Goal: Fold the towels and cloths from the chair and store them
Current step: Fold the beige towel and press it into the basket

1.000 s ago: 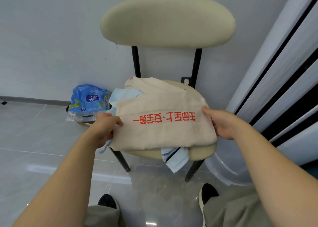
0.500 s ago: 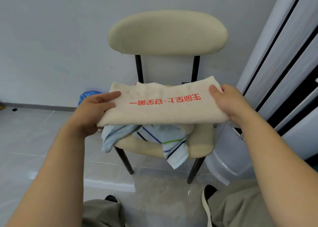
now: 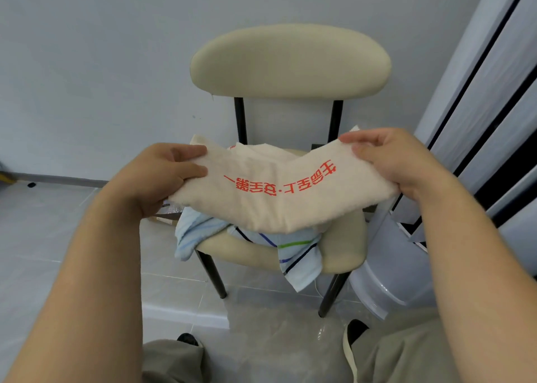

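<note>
In the head view, we see both hands holding one cream towel [image 3: 279, 205] over the chair [image 3: 290, 60]. The left hand [image 3: 157, 179] pinches the towel's left end between thumb and fingers. The right hand [image 3: 389, 162] pinches the right end the same way, a little higher. The towel is folded into a long band and sags in the middle, so it forms a shallow V. Red lettering runs along its top face, upside down to us. Its low middle hangs just over the seat; we cannot tell whether it touches the cloths beneath.

The seat carries what remains of the pile. A light blue cloth [image 3: 191, 231] lies bunched at the seat's front left edge and droops over it. A white cloth with coloured stripes [image 3: 299, 255] spills over the front edge beside it, one corner hanging down towards the floor. The seat's front right corner is bare cushion.

Behind the chair stands a plain grey wall [image 3: 101, 63]. On the tiled floor [image 3: 43, 237], just right of the chair's front right leg, sits a rounded pale grey object [image 3: 386, 281]; we cannot tell what it is.
</note>
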The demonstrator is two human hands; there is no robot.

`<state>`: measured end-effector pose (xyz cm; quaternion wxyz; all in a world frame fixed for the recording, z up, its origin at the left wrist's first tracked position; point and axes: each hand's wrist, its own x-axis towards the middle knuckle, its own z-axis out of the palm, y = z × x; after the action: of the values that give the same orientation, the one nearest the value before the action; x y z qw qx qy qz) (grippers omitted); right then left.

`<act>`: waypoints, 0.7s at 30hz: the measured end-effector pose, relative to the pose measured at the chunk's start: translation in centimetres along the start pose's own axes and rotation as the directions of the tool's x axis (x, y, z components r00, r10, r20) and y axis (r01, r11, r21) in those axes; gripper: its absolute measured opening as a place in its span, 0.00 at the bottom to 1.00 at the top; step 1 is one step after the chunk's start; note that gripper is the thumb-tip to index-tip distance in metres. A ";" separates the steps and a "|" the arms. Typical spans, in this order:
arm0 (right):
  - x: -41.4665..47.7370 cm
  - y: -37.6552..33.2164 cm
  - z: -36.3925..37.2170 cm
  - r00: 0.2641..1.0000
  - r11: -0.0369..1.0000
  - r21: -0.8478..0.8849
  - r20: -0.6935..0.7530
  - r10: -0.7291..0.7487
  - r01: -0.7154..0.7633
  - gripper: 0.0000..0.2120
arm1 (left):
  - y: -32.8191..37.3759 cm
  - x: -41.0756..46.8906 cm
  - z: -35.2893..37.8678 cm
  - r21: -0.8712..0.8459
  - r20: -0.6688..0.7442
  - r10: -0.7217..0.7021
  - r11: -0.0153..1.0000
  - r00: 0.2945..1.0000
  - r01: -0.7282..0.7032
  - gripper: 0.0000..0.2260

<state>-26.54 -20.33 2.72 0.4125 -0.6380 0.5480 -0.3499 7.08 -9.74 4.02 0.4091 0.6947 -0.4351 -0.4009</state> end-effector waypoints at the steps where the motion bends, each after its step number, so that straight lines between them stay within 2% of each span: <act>1: -0.1 -0.5 0.0 1.000 0.999 -0.036 -0.002 -0.018 0.018 0.12 | 0.6 -0.3 0.1 0.060 -0.003 0.002 0.998 1.000 -0.001 0.22; 3: -0.6 -1.5 0.2 0.997 0.988 -0.141 0.019 -0.068 0.070 0.12 | 1.9 -0.9 0.8 0.182 -0.035 0.019 0.983 0.999 -0.012 0.24; 6: -1.4 -3.3 1.3 0.991 0.957 -0.261 0.080 -0.111 0.129 0.15 | 3.7 -2.1 2.7 0.277 -0.057 0.104 0.957 0.993 -0.084 0.20; 10: -3.3 -5.6 4.1 0.980 0.914 -0.361 0.125 -0.152 0.187 0.17 | 5.5 -3.8 6.2 0.428 0.047 0.169 0.887 0.984 -0.173 0.21; 13: -4.3 -5.9 6.1 0.977 0.949 -0.258 0.160 -0.142 0.180 0.17 | 5.5 -4.4 8.5 0.390 0.150 0.169 0.895 0.974 -0.216 0.13; 16: -4.4 -5.5 6.8 0.978 0.982 -0.139 0.179 -0.102 0.128 0.16 | 5.2 -4.3 9.3 0.345 0.140 0.191 0.910 0.972 -0.229 0.10; 19: -4.3 -5.4 7.0 0.977 0.992 -0.095 0.203 -0.059 0.080 0.16 | 5.2 -4.3 9.3 0.287 0.135 0.231 0.922 0.963 -0.261 0.14; 21: -4.3 -5.7 7.1 0.972 1.000 -0.015 0.235 -0.013 0.017 0.15 | 5.2 -4.2 9.1 0.261 0.140 0.248 0.925 0.959 -0.277 0.22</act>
<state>-18.51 -14.69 5.01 0.4665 -0.6826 0.4932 -0.2705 -3.91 -9.25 6.48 0.3342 0.6588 -0.5969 -0.3131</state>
